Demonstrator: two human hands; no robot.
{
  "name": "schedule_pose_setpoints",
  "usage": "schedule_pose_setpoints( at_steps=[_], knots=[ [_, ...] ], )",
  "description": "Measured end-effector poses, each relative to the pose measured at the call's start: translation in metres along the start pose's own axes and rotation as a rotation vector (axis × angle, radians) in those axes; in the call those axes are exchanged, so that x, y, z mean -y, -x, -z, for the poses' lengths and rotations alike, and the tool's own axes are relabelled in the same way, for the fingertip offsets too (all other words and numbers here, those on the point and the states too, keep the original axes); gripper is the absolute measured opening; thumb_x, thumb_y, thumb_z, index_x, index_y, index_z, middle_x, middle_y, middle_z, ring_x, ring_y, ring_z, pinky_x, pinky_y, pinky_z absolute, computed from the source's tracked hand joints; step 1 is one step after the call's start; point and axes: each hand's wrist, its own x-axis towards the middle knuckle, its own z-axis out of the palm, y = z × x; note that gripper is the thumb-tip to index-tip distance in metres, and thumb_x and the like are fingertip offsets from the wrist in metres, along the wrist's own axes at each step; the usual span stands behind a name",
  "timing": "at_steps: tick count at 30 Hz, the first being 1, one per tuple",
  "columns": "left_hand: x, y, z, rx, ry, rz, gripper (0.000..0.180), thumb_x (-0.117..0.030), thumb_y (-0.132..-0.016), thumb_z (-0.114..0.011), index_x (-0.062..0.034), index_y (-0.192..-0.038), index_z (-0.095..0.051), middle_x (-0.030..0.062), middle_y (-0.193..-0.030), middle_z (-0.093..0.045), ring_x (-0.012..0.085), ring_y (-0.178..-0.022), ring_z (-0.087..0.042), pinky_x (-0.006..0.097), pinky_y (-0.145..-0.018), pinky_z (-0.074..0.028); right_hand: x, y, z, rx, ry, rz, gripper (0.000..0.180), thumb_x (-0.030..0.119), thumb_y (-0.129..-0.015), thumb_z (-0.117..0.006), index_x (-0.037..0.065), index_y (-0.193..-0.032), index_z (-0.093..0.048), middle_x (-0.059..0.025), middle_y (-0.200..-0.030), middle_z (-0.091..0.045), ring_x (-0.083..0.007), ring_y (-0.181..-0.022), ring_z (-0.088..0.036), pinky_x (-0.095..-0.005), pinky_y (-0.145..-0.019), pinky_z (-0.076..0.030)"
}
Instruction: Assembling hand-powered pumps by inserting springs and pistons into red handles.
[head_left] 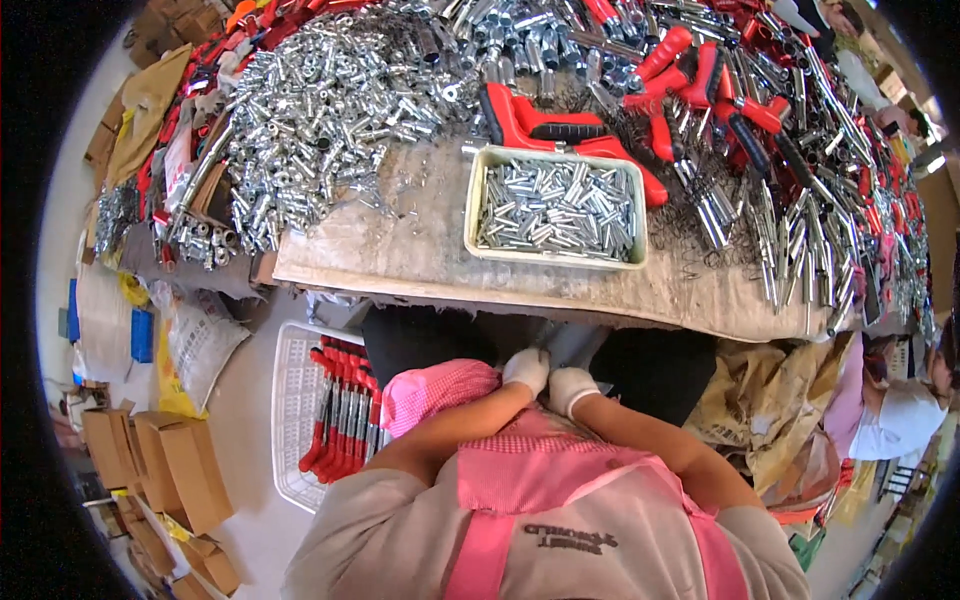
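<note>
In white gloves, my left hand (527,370) and my right hand (572,388) are close together over my lap, just below the table's front edge. Both look closed, with fingers curled; what they hold, if anything, is hidden. Just beyond them, between my dark-clad knees, is a smooth grey surface (574,345) whose kind I cannot make out. On the table ahead stands a pale rectangular tray (468,215) full of small metal pins (560,212). Behind it lie red tool frames with black grips (565,130).
A cardboard-covered table (400,265) carries a heap of small metal fittings (330,110), springs, metal tubes and red-handled parts (665,55). Left of me, a white plastic basket (290,400) holds several red-and-black tools (340,410). Cardboard boxes (185,470) stand farther left; brown paper (765,400) lies right.
</note>
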Motion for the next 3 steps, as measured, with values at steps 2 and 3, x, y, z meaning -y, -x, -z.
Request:
schedule_pose_setpoints(
  at_steps=[2,3],
  knots=[
    [-0.006,0.012,0.022,-0.009,0.051,-0.052,0.043,-0.037,-0.089,-0.041,-0.0017,-0.094,-0.064,0.0269,-0.093,-0.061,0.0416,-0.089,-0.058,0.049,-0.08,-0.044,0.015,0.014,0.026,0.06,0.077,0.035,0.031,0.02,-0.076,-0.059,0.0,-0.099,-0.065,-0.0205,-0.096,-0.065,-0.0314,-0.09,-0.065,-0.0382,-0.077,-0.052],
    [-0.006,0.017,0.026,-0.043,0.092,-0.085,0.044,-0.039,-0.089,-0.04,-0.0032,-0.097,-0.064,0.0271,-0.094,-0.061,0.0413,-0.089,-0.058,0.049,-0.081,-0.044,0.016,0.018,0.03,0.089,0.107,0.047,0.042,0.022,-0.068,-0.069,0.001,-0.104,-0.063,-0.0197,-0.096,-0.066,-0.0322,-0.09,-0.065,-0.0385,-0.078,-0.052]
  ],
)
